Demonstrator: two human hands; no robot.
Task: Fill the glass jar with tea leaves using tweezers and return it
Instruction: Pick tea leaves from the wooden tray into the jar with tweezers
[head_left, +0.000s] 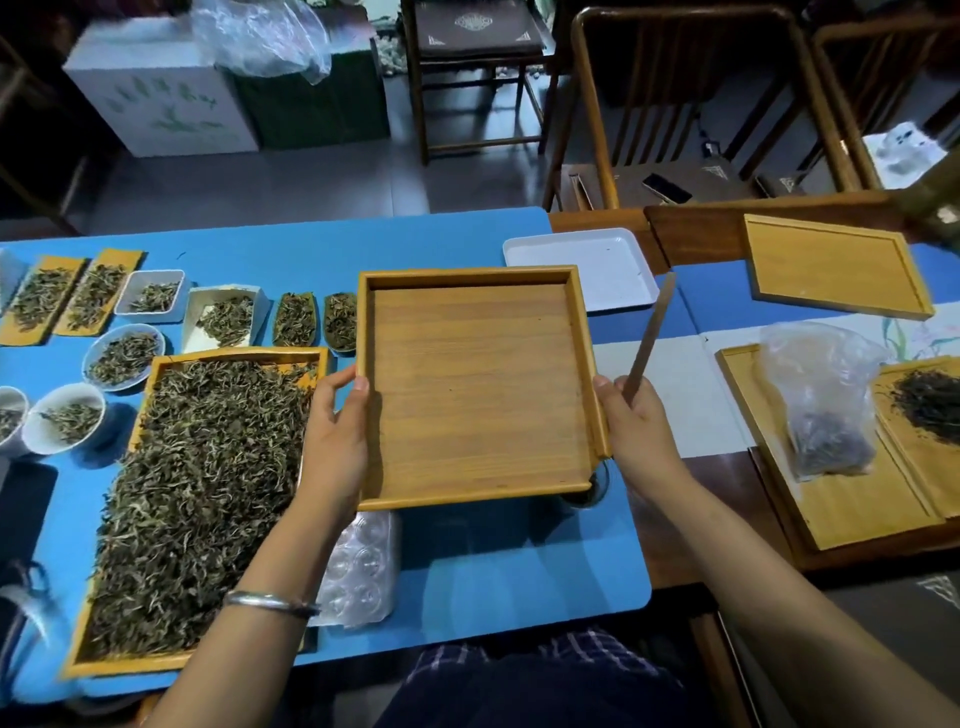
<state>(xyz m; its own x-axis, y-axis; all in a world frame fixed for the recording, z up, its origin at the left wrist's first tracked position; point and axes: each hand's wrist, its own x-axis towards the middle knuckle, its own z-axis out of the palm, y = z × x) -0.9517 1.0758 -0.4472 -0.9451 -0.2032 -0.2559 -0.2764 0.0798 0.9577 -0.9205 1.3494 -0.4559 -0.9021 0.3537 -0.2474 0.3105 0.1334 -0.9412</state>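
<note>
I hold an empty square wooden tray (475, 384) above the blue mat, one hand on each side. My left hand (337, 431) grips its left edge, thumb on the rim. My right hand (634, 426) grips the right edge and also holds brown wooden tweezers (652, 332), which point up and away. A dark round rim, probably the glass jar (589, 491), peeks out below the tray's near right corner; the rest is hidden. A long wooden tray heaped with loose tea leaves (202, 493) lies on the left.
Small dishes and scoops of tea (124, 358) line the far left. A white plastic tray (582, 249) sits behind. A clear blister pack (363, 566) lies near my left arm. A plastic bag of tea (826, 405) and wooden trays (831, 265) stand at the right.
</note>
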